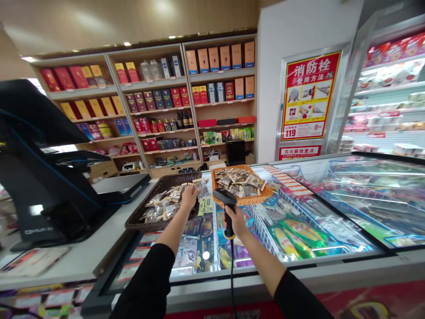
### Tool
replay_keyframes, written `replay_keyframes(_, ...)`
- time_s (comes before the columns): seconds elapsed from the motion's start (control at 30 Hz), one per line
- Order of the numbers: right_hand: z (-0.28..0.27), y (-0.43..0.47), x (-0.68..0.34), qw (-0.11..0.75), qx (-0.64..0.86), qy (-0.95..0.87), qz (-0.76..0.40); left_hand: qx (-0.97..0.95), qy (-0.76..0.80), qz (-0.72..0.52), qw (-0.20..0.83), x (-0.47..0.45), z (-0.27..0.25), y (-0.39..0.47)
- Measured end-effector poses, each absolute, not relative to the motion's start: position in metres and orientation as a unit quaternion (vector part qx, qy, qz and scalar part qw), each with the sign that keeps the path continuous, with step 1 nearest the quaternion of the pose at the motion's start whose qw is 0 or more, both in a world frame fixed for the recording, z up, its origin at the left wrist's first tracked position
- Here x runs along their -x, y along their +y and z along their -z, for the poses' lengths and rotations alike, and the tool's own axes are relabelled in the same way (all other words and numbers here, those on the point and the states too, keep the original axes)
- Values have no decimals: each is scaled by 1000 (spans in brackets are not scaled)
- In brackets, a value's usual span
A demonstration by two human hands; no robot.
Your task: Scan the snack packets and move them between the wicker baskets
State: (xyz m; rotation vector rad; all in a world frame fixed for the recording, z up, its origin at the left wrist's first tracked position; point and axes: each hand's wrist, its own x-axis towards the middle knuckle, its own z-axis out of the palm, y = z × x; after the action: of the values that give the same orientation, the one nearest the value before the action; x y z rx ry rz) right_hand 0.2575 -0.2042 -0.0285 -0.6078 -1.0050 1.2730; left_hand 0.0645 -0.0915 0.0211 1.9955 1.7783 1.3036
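Note:
My right hand (pixel 236 220) is wrapped round the handle of a black barcode scanner (pixel 226 197), its cable hanging down over the freezer's front edge. The scanner's head is in front of an orange wicker basket (pixel 217 199) heaped with small snack packets (pixel 241 177). Over the right side of a dark brown wicker basket (pixel 133 220), my left hand (pixel 190 197) has its fingers closed on a small clear-and-tan snack packet (pixel 203 188). More packets of this sort (pixel 162 206) lie in the brown basket, partly hidden by my hand.
Both baskets rest on the glass top of a chest freezer (pixel 332 208) filled with packaged goods. A black checkout terminal (pixel 40 177) stands on the white counter (pixel 109 235) at left. Shelves of boxed bottles (pixel 159 99) line the back wall; a lit cooler (pixel 388 97) is at right.

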Motion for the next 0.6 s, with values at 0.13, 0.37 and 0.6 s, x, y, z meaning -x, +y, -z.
replay_keyframes(0.13, 39, -211, -240, 622, 283, -472, -557, -684, 577, -443, 56, -67, -13, -91)
replay_keyframes(0.37, 45, -215, -240, 603, 322, -483, -547, -690, 538, -474, 100, -66, -8, -84)
replay_keyframes(0.6, 45, -216, -241, 604, 346, -479, -534, -695, 522, -479, 123, -68, -7, -84)
